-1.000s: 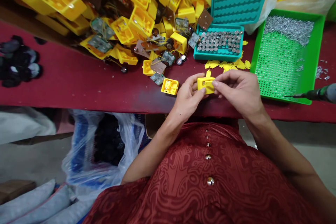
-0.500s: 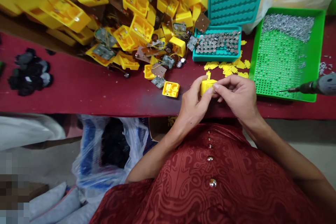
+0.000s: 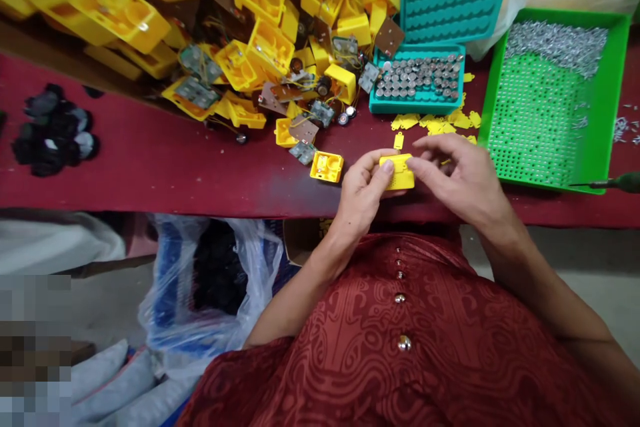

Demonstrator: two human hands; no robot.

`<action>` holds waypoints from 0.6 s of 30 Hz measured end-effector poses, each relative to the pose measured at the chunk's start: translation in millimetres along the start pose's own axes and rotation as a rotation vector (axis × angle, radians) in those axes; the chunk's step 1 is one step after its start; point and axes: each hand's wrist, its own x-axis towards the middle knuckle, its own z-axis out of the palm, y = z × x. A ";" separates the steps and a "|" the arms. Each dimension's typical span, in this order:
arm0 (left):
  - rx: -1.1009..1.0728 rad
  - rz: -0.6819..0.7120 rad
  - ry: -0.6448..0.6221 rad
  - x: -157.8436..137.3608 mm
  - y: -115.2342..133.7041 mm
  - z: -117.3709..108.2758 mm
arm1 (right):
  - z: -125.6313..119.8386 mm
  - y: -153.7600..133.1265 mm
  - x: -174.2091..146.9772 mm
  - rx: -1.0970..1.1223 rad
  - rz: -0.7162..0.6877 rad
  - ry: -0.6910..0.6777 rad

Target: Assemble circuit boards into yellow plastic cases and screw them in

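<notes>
My left hand grips a small yellow plastic case, its thumb lying on the flat face. Slots and tiny holes show on that face. At the case's right edge is my right hand; its thumb tip is at the edge and its index finger stands apart from the thumb. Just beyond the case lies a small yellow cover. An open yellow case with its hollow inside facing up sits left of my left hand.
Yellow cases with wired circuit boards heap at the back left. A teal box holds button cells. Several yellow covers lie before it. A green tray holds screws; a screwdriver bit crosses its front edge. Black parts lie far left.
The case has turned so more of its flat face shows. My right thumb and index finger have moved apart. At the right, the driver has swung partly out of view.
</notes>
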 end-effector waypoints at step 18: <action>0.112 0.123 -0.137 2.1 -7.0 9.4 | -12.2 2.4 -39.1 -0.029 0.014 0.084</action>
